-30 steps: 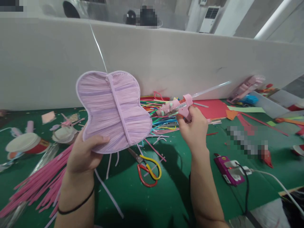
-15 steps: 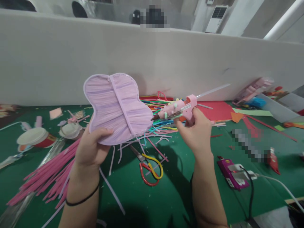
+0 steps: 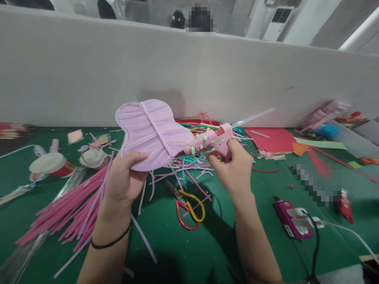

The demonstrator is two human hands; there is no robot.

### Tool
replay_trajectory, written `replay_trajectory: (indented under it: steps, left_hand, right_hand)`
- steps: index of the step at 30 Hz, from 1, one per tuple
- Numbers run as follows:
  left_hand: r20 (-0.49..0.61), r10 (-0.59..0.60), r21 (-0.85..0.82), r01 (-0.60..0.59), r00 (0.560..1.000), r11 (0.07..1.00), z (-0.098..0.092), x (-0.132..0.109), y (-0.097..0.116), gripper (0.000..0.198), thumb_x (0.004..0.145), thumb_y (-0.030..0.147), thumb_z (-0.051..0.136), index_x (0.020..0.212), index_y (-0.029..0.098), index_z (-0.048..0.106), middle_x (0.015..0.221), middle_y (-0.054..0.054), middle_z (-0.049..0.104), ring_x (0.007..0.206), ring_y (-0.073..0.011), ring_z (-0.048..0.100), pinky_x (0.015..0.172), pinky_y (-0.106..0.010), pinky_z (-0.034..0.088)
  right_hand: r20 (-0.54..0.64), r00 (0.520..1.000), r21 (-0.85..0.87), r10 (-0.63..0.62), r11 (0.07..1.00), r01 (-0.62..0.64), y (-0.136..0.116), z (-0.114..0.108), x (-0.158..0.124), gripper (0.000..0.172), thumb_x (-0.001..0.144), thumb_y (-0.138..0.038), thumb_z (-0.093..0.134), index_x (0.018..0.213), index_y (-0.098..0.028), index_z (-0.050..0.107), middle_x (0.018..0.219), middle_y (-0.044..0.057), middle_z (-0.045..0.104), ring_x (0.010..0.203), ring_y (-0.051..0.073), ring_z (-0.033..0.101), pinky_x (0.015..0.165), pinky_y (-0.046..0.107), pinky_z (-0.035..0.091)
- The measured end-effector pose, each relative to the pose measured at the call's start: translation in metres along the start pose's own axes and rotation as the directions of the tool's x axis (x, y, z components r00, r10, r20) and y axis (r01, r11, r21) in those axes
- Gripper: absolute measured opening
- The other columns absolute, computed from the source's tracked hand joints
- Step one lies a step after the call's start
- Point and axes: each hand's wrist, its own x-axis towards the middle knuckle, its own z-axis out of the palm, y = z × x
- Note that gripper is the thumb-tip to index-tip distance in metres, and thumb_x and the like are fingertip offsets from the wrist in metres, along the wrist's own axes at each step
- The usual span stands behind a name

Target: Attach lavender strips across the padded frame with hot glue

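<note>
In the head view, my left hand [image 3: 126, 177] grips the lower left edge of a lilac butterfly-wing-shaped panel [image 3: 142, 136], thumb on its front. Strips cover the panel crosswise, and one narrow lilac band runs diagonally over them. My right hand [image 3: 232, 167] is closed around the handle of a pink glue gun [image 3: 207, 142] with a clear glue stick out of its back. The dark nozzle is at the panel's lower right, by the band's lower end; whether it touches I cannot tell. Below lie scissors [image 3: 189, 207] with one red and one yellow handle loop.
Pink pipe cleaners [image 3: 68, 209] lie at the left, near a lidded cup [image 3: 51, 165]. Coloured strips lie behind my hands. At the right are red paper [image 3: 271, 138], a purple power strip [image 3: 291, 221] with cords and a clear bin [image 3: 355, 136]. A white partition [image 3: 89, 71] rises behind.
My right hand has brought the glue gun left and slightly down, so its nozzle moved from the panel's right edge to the band's lower end. The panel has shifted right and tilted back a little.
</note>
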Motion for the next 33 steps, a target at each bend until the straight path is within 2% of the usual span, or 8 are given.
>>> replay_trajectory:
  steps: [10,19,29,33]
  left_hand:
    - [-0.008,0.0,0.008,0.0,1.0,1.0,-0.001,0.0,0.002,0.066,0.057,0.001,0.071,0.118,0.024,0.07,0.116,-0.001,0.075,0.112,-0.0277,0.069,0.091,-0.037,0.062]
    - [-0.013,0.002,0.016,-0.002,1.0,1.0,-0.002,0.0,0.005,0.062,0.057,0.001,0.069,0.115,0.023,0.071,0.12,-0.001,0.073,0.12,-0.0284,0.064,0.091,-0.035,0.061]
    - [-0.029,-0.014,0.005,0.014,0.999,1.0,-0.003,-0.001,0.004,0.069,0.057,0.001,0.071,0.122,0.025,0.068,0.11,-0.001,0.076,0.106,-0.0277,0.071,0.088,-0.037,0.063]
    - [-0.013,-0.01,0.005,0.01,1.0,1.0,-0.002,-0.002,0.004,0.071,0.058,0.001,0.07,0.123,0.027,0.067,0.111,0.0,0.076,0.108,-0.0274,0.07,0.088,-0.036,0.063]
  right_hand:
    - [0.009,1.0,-0.037,-0.023,0.999,0.024,0.0,0.0,0.0,0.026,0.074,-0.028,0.062,0.066,-0.022,0.039,0.065,-0.007,0.042,0.057,0.01,0.034,0.056,0.026,0.03]
    - [0.027,1.0,-0.059,-0.015,0.998,0.017,0.001,-0.006,0.002,0.023,0.075,-0.028,0.06,0.066,-0.022,0.039,0.064,-0.006,0.041,0.058,0.011,0.037,0.056,0.027,0.029]
    - [-0.045,0.998,-0.133,0.054,0.989,-0.06,0.013,-0.014,0.008,0.029,0.071,-0.032,0.065,0.065,-0.023,0.038,0.063,-0.007,0.04,0.056,0.01,0.036,0.057,0.027,0.03]
    - [-0.01,0.999,-0.114,0.051,0.992,-0.052,0.009,-0.013,0.006,0.027,0.072,-0.032,0.064,0.065,-0.023,0.039,0.064,-0.007,0.04,0.056,0.011,0.036,0.057,0.027,0.03]
